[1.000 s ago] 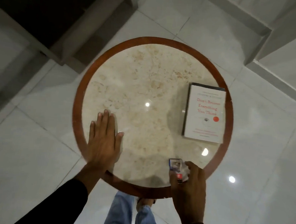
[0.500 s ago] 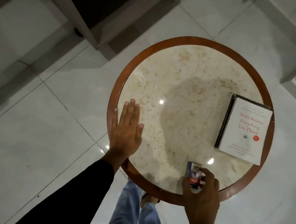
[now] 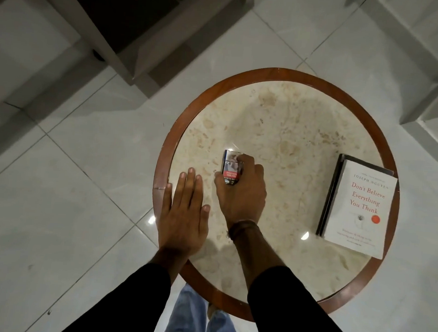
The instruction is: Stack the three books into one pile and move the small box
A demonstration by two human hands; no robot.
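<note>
Marble round table (image 3: 279, 123), wood rim; white tiled floor (image 3: 69, 208).

Desk (image 3: 279, 133): top looks like polished cream stone, mottled with tan veining, glossy enough to carry light reflections; rim is smooth reddish-brown wood with a satin sheen. Floor (image 3: 64, 207): large pale tiles, glazed and highly reflective, thin grout lines. Top book (image 3: 361, 208): white paper cover — matt, red print. Small box (image 3: 230, 169): printed card under a shiny film wrap. Sleeves (image 3: 293, 311): black cloth, matt. Trousers (image 3: 195, 321): blue denim. Wrist band (image 3: 242, 225): dark, material cannot be told.
</note>
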